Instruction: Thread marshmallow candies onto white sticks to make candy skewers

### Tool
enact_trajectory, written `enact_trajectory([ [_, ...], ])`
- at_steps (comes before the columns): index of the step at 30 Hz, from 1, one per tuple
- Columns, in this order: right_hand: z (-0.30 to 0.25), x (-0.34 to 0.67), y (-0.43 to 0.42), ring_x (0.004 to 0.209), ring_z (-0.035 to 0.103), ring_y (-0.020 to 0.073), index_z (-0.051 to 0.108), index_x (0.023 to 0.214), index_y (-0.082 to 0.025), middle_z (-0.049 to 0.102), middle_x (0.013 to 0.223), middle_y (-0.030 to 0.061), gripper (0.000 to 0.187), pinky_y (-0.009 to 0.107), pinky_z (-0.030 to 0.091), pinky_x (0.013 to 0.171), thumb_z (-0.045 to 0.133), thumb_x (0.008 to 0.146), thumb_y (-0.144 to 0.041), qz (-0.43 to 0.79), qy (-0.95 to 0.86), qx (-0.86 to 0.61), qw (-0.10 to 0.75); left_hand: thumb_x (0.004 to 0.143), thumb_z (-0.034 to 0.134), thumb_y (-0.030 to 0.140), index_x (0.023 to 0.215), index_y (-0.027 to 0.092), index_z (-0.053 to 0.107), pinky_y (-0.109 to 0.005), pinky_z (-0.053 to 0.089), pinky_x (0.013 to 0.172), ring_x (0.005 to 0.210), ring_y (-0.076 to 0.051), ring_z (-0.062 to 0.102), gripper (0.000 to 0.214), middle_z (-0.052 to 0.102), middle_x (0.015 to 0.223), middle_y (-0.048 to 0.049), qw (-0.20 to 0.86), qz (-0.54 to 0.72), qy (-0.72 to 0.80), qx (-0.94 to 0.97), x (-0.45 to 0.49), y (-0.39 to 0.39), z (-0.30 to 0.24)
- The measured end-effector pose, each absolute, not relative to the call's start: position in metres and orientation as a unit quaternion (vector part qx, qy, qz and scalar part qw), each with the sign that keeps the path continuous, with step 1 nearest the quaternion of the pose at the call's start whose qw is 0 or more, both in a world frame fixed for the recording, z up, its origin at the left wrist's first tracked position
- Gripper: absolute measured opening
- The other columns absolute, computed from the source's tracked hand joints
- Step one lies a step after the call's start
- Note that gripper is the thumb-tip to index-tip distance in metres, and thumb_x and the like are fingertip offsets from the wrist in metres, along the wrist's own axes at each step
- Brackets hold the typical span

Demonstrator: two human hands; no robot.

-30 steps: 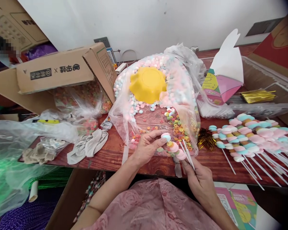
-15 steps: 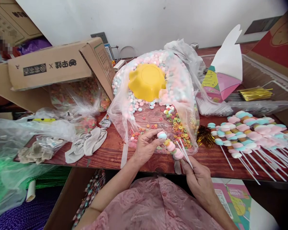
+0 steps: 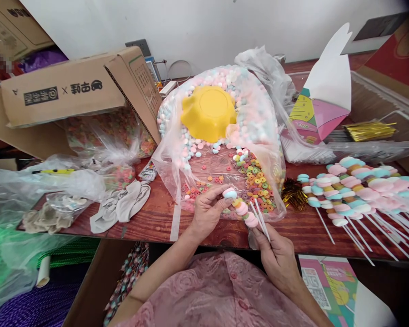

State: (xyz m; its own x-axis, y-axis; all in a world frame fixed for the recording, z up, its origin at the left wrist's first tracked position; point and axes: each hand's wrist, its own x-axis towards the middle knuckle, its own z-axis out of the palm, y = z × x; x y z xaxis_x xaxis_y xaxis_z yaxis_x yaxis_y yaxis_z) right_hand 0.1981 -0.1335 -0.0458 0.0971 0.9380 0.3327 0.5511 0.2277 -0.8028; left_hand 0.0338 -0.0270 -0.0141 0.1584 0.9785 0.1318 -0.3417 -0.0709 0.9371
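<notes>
The left hand [image 3: 206, 212] is pinching one blue-white marshmallow [image 3: 229, 193] between nearly meeting fingertips, at the upper end of one skewer [image 3: 251, 220] slanting from eleven to five o'clock; the right hand [image 3: 277, 254] is closing around its lower end and two bare sticks [image 3: 262, 220]. Piled skewers [image 3: 357, 190], too overlapped for counting, are lying at three o'clock.

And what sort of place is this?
Probably a sweets workshop: loose marshmallow-like sweets lie around a yellow bowl, sweet-laden sticks are piled nearby, and a cardboard box holds colourful bagged pieces.
</notes>
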Motion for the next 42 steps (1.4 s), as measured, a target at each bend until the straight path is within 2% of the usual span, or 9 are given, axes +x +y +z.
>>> enact_trajectory([
  [4, -0.044, 0.197, -0.134, 0.050, 0.046, 0.0083, 0.066, 0.116, -0.017, 0.054, 0.064, -0.0057, 0.025, 0.017, 0.039, 0.050, 0.046, 0.101, -0.021, 0.205, -0.645, -0.586, 0.445, 0.083, 0.072, 0.013, 0.108, 0.025, 0.076, -0.029, 0.059, 0.086, 0.095, -0.016, 0.071, 0.028, 0.077, 0.103, -0.0056, 0.376, 0.580, 0.314, 0.650, 0.029, -0.024, -0.018],
  [6, -0.043, 0.196, -0.134, 0.049, 0.046, 0.0084, 0.066, 0.116, -0.017, 0.054, 0.064, -0.0056, 0.025, 0.017, 0.040, 0.049, 0.046, 0.101, -0.021, 0.203, -0.646, -0.587, 0.444, 0.085, 0.068, 0.008, 0.113, 0.024, 0.074, -0.031, 0.060, 0.088, 0.098, -0.017, 0.072, 0.033, 0.077, 0.105, -0.0072, 0.296, 0.579, 0.292, 0.701, 0.028, -0.023, -0.021],
  [13, -0.048, 0.186, -0.136, 0.047, 0.042, 0.0080, 0.065, 0.116, -0.017, 0.046, 0.061, -0.0069, 0.023, 0.017, 0.038, 0.046, 0.050, 0.099, -0.017, 0.191, -0.631, -0.570, 0.491, 0.091, 0.059, 0.007, 0.121, 0.022, 0.069, -0.034, 0.061, 0.089, 0.103, -0.019, 0.072, 0.036, 0.075, 0.111, -0.0109, 0.227, 0.557, 0.291, 0.744, 0.030, -0.029, -0.029],
  [18, -0.047, 0.185, -0.133, 0.048, 0.045, 0.0085, 0.067, 0.112, -0.017, 0.050, 0.062, -0.0059, 0.022, 0.018, 0.040, 0.048, 0.051, 0.097, -0.016, 0.179, -0.632, -0.568, 0.497, 0.092, 0.058, 0.012, 0.119, 0.022, 0.071, -0.034, 0.060, 0.091, 0.101, -0.018, 0.073, 0.032, 0.076, 0.110, -0.0092, 0.278, 0.552, 0.309, 0.722, 0.033, -0.033, -0.031],
  [23, -0.040, 0.191, -0.127, 0.050, 0.049, 0.0096, 0.068, 0.107, -0.018, 0.056, 0.063, -0.0043, 0.021, 0.019, 0.042, 0.052, 0.050, 0.098, -0.018, 0.175, -0.628, -0.596, 0.469, 0.088, 0.069, 0.031, 0.118, 0.025, 0.072, -0.037, 0.057, 0.094, 0.105, -0.021, 0.070, 0.031, 0.073, 0.118, -0.0074, 0.540, 0.544, 0.336, 0.547, 0.035, -0.036, -0.026],
  [26, -0.035, 0.187, -0.123, 0.055, 0.054, 0.0119, 0.068, 0.105, -0.017, 0.060, 0.067, -0.0014, 0.026, 0.020, 0.044, 0.053, 0.043, 0.099, -0.018, 0.212, -0.651, -0.581, 0.441, 0.088, 0.068, 0.044, 0.120, 0.026, 0.069, -0.033, 0.058, 0.084, 0.093, -0.019, 0.071, 0.037, 0.073, 0.111, -0.0062, 0.632, 0.541, 0.330, 0.446, 0.040, -0.036, -0.021],
  [31, -0.030, 0.182, -0.125, 0.058, 0.057, 0.0139, 0.066, 0.114, -0.017, 0.065, 0.074, 0.0019, 0.031, 0.022, 0.046, 0.056, 0.039, 0.100, -0.019, 0.232, -0.676, -0.557, 0.423, 0.090, 0.064, 0.045, 0.099, 0.022, 0.069, -0.019, 0.048, 0.052, 0.057, -0.008, 0.059, 0.025, 0.061, 0.073, 0.0027, 0.647, 0.563, 0.334, 0.391, 0.056, -0.029, -0.013],
  [36, -0.040, 0.186, -0.136, 0.057, 0.055, 0.0136, 0.067, 0.099, -0.018, 0.065, 0.074, 0.0025, 0.028, 0.023, 0.046, 0.060, 0.039, 0.100, -0.019, 0.241, -0.670, -0.563, 0.419, 0.088, 0.068, 0.041, 0.112, 0.023, 0.065, -0.017, 0.045, 0.048, 0.052, -0.007, 0.054, 0.031, 0.055, 0.068, 0.0053, 0.636, 0.583, 0.332, 0.381, 0.067, -0.026, -0.006],
  [42, -0.049, 0.181, -0.140, 0.059, 0.057, 0.0141, 0.065, 0.099, -0.019, 0.066, 0.074, 0.0018, 0.027, 0.024, 0.046, 0.060, 0.038, 0.098, -0.019, 0.221, -0.637, -0.581, 0.456, 0.091, 0.063, 0.043, 0.121, 0.024, 0.062, -0.019, 0.049, 0.052, 0.054, -0.008, 0.057, 0.035, 0.056, 0.068, 0.0052, 0.634, 0.562, 0.323, 0.422, 0.081, -0.037, -0.015],
])
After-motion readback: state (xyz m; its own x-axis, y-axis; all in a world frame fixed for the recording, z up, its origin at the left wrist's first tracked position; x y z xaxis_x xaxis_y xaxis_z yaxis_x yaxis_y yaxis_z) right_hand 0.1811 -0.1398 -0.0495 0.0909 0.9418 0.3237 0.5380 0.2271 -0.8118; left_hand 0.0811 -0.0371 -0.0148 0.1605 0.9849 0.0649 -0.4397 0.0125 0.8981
